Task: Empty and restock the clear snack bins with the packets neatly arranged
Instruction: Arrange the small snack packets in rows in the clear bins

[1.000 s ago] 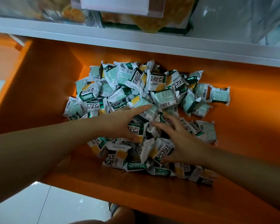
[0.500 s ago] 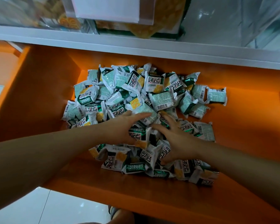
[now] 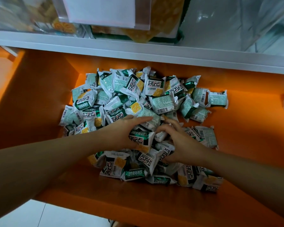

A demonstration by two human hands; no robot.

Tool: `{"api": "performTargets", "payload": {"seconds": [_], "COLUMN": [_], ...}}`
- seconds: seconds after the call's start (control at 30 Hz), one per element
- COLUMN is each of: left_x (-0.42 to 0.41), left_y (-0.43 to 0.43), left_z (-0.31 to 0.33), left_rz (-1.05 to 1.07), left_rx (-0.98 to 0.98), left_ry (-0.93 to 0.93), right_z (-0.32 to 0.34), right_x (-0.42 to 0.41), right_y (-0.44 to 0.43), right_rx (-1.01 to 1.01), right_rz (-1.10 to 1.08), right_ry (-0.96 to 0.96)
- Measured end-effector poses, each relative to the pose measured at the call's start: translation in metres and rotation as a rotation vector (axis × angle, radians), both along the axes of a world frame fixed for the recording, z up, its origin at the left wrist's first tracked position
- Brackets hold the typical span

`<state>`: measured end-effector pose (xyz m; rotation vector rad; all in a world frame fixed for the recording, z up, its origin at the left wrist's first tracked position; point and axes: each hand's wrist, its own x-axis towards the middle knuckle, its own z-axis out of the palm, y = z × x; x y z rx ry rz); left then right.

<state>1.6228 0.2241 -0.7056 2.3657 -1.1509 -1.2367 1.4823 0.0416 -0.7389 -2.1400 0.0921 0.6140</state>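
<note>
A heap of green-and-white snack packets (image 3: 156,97) lies on the orange shelf (image 3: 246,141). My left hand (image 3: 126,133) comes in from the left and rests on the middle of the heap. Its fingers are straight and point right across a pale green packet (image 3: 152,117). A dark green packet (image 3: 140,138) lies against its palm. My right hand (image 3: 180,141) is just to the right, almost touching the left. Its fingers curl down into the heap round several packets. Above the shelf, a clear bin (image 3: 236,22) at the top right looks empty.
A white shelf edge (image 3: 138,53) runs across above the heap. On it stands a clear bin of yellow snacks (image 3: 138,34), fronted by a white label holder (image 3: 102,12). The orange side wall (image 3: 31,95) rises at the left. Pale floor tiles (image 3: 23,215) show at the lower left.
My right hand has slid left toward my left hand and its fingers have curled into the heap. My left hand has stayed on the pile.
</note>
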Motion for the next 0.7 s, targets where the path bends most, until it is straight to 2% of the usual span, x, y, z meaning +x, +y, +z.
{"api": "performTargets", "payload": {"seconds": [0.27,0.43,0.7], "left_x": [-0.005,-0.008,-0.002], "left_y": [0.001,0.0,-0.009], "left_z": [-0.005,-0.005,0.018], "left_rz": [-0.02,-0.004,0.044], "left_rx": [0.016,0.003,-0.119], "left_ry": [0.011,0.001,-0.02], "right_z": [-0.009,-0.009,0.016], "right_x": [-0.004,-0.006,0.007], "right_y": [0.006,0.008,-0.011], "right_rx": [0.007,0.066,0.006], "right_rz": [0.019,-0.086,-0.119], "right_ry": [0.048,0.041,0.017]}}
